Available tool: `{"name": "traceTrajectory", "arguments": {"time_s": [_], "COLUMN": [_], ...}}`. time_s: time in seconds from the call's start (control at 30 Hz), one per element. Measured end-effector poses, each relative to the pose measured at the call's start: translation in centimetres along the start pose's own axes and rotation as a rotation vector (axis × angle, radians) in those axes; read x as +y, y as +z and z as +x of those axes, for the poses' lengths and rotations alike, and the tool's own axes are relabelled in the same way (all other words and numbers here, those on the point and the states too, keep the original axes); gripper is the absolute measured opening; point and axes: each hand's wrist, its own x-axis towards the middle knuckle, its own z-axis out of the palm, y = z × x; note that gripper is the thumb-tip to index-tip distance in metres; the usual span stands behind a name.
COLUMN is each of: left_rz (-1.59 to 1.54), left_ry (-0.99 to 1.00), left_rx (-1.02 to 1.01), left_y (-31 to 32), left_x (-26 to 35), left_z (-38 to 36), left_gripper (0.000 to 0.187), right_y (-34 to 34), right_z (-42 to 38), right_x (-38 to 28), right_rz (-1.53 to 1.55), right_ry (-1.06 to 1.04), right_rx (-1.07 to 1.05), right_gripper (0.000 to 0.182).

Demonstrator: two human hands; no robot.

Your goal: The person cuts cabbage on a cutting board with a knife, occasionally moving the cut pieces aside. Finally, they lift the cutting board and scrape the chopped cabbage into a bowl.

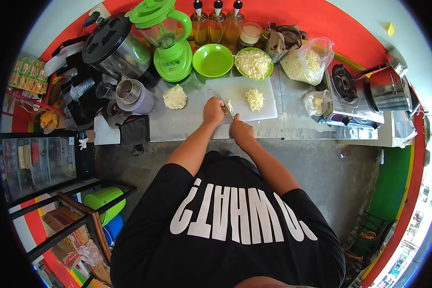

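On the metal counter lies a white cutting board (268,111). My right hand (243,130) is closed around the handle of a knife (230,111), its narrow blade pointing away over the board's left part. Just left of the blade, my left hand (213,112) has its fingers curled down at the board, apparently on a piece of cabbage mostly hidden under them. A few pale cabbage shreds (229,104) lie beside the blade. Farther right on the board sits a small heap of shredded cabbage (255,99). A larger chunk of cabbage (175,97) rests on the counter to the left.
Behind the board stand a green bowl (212,59), a bowl heaped with shreds (253,64) and a green blender (172,57). A plastic bag of shreds (305,62) and a gas stove (353,101) are at right. Left, a metal-topped container (135,96) sits near a black pouch (133,130).
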Motion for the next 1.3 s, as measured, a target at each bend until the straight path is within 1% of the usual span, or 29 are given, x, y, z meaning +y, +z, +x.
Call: {"name": "traceTrajectory", "arguments": {"time_s": [0.03,0.07,0.13,0.17,0.23,0.33,0.43,0.5,0.63,0.67,0.73,0.77,0.83,0.9,1.0,1.13,1.2,1.3], "left_rz": [-0.058,-0.058,0.018,0.016,0.080,0.007,0.051,0.074,0.111,0.114,0.155,0.161,0.133,0.127,0.106,0.109,0.110,0.107], "left_ry": [-0.054,-0.056,0.037,0.039,0.067,0.024,-0.034,-0.038,-0.050,-0.049,0.030,0.034,-0.039,-0.042,-0.039,-0.034,-0.041,-0.037], "left_rx": [-0.017,-0.015,0.034,0.032,0.024,-0.004,-0.029,-0.037,-0.047,-0.046,0.027,0.021,-0.021,-0.029,-0.031,-0.017,-0.022,-0.036], "left_y": [-0.1,0.2,0.8,1.2,0.3,-0.2,-0.3,-0.2,-0.1,-0.1,0.3,0.4,0.5,0.5,0.4,0.3,0.2,0.0], "left_x": [0.1,-0.2,-1.2,-1.7,-0.6,0.4,0.7,0.7,0.7,0.7,0.3,0.1,0.0,-0.2,-0.1,-0.1,-0.2,0.0], "left_z": [0.0,0.2,0.6,0.7,0.3,0.1,0.3,0.5,0.6,0.4,0.3,0.5,0.7,0.7,0.9,0.8,0.8,0.8], "left_gripper": [0.016,0.016,0.018,0.018,0.006,0.004,0.004,0.004,0.005,0.005,0.007,0.007,0.006,0.006,0.007,0.006,0.006,0.007], "right_y": [-0.1,-0.3,-0.7,-1.0,-1.1,0.1,0.5,0.0,-0.2,0.1,0.6,0.9,0.8,0.0,-0.5,0.8,1.5,0.7], "right_z": [0.4,1.0,0.9,0.7,0.3,-0.3,0.3,1.0,0.4,-0.3,-0.1,0.3,1.0,1.8,1.2,0.4,0.7,1.6], "right_x": [0.0,0.0,-0.3,-0.3,-0.1,0.2,-0.1,-0.3,0.1,0.3,0.2,0.0,0.0,0.1,0.2,-0.3,-0.9,-1.0], "right_rz": [-0.002,-0.005,-0.002,-0.017,-0.041,-0.036,-0.032,-0.010,-0.026,-0.015,0.004,0.024,0.051,0.045,0.017,0.006,0.048,0.060], "right_ry": [-0.004,-0.040,-0.072,-0.078,-0.083,-0.056,-0.007,-0.076,-0.103,-0.081,-0.057,-0.031,0.003,-0.071,-0.077,-0.052,0.016,-0.038], "right_rx": [0.000,0.007,0.016,0.015,0.010,0.021,0.048,0.048,0.057,0.038,0.023,0.029,0.033,0.059,0.051,0.028,0.065,0.073], "right_gripper": [0.034,0.032,0.029,0.027,0.025,0.023,0.023,0.022,0.023,0.023,0.024,0.024,0.024,0.024,0.023,0.023,0.024,0.024]}}
